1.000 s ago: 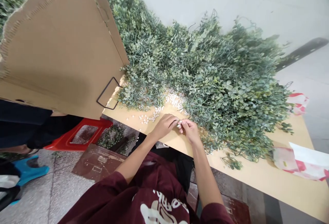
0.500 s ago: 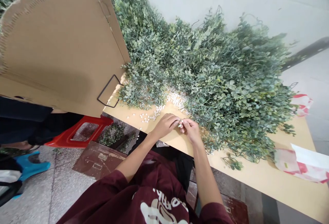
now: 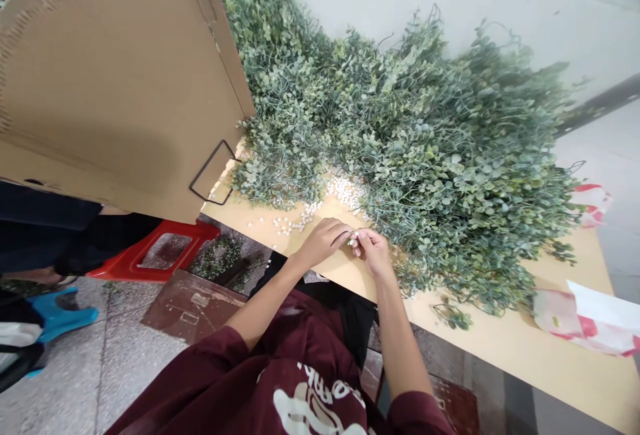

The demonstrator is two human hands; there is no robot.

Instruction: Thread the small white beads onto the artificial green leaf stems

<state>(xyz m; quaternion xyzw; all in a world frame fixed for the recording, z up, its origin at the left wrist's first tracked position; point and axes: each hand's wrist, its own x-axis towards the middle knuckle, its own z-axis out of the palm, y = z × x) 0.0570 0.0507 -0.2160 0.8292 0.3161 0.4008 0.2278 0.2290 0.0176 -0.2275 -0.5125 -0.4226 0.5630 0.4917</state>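
My left hand (image 3: 326, 240) and my right hand (image 3: 374, 250) meet fingertip to fingertip over the front edge of the table. Between the pinched right fingers shows a small white piece (image 3: 352, 242) with a hint of green. The left fingertips are closed against the same spot, but what they grip is too small to make out. Just beyond my hands lie many loose small white pieces (image 3: 345, 190), some scattered toward the left. A large heap of artificial green leafy sprigs (image 3: 450, 168) rises behind and to the right, close to my right hand.
A big cardboard sheet or box side (image 3: 125, 88) stands at the left, with a black wire frame (image 3: 213, 172) at its corner. Red-and-white wrapping (image 3: 565, 315) lies on the table (image 3: 480, 332) at right. Below left are a red stool (image 3: 150, 248), a blue stool (image 3: 65, 318) and another person's dark clothing (image 3: 45, 228).
My view has shifted very slightly. Both hands stay pinched together in the same place, with only a tiny movement of the fingers.
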